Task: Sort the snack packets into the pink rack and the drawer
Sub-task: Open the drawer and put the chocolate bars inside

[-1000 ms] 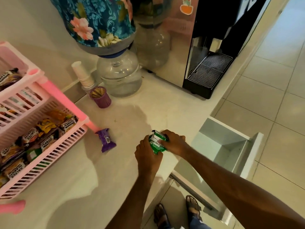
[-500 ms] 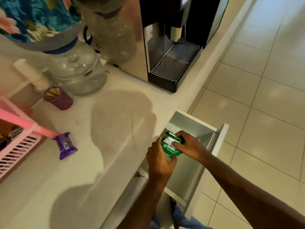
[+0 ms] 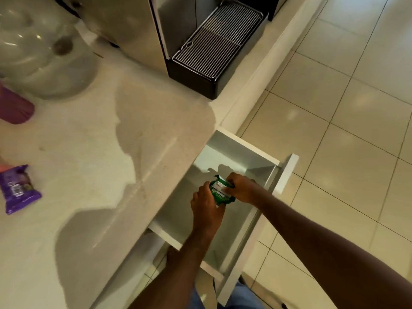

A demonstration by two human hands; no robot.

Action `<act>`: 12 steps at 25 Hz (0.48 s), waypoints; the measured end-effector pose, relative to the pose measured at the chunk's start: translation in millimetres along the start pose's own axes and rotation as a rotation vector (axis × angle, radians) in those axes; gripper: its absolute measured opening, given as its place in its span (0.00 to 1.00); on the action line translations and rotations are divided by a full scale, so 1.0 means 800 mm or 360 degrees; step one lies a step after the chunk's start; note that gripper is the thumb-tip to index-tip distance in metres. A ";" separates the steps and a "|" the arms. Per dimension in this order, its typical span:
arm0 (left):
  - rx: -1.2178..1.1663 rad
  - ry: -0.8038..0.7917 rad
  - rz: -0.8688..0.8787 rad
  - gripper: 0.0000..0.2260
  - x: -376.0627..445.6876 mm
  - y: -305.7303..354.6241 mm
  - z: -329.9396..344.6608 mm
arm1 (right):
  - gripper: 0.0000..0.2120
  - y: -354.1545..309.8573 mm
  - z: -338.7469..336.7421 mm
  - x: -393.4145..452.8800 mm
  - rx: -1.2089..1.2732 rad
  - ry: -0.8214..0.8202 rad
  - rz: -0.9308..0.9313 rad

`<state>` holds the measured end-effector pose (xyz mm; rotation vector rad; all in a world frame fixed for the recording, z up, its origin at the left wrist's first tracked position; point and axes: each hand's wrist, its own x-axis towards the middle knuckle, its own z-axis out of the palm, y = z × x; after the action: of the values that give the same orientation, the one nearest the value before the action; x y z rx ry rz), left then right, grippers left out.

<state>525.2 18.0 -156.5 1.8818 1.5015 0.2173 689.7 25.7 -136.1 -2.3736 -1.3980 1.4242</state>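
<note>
Since the earlier frame, both hands have carried the green packets (image 3: 219,191) off the counter into the open drawer (image 3: 243,150), centre frame. Left hand (image 3: 206,208) and right hand (image 3: 242,189) clamp them; they look light, crinkly, slippery, best pinched by their edges.

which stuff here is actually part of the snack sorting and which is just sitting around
Job: green packets held by left hand and right hand over the open drawer; purple packet on the counter.
Lying about: water bottle, purple cup, drip tray.
</note>
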 end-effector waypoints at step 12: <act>-0.0008 -0.0108 -0.0224 0.38 0.071 -0.040 0.085 | 0.17 0.017 0.031 0.135 -0.0565 -0.0185 0.0092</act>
<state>554.1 43.8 -242.3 1.7536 1.5772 0.0911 699.6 85.1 -230.3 -2.5913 -1.7566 1.4537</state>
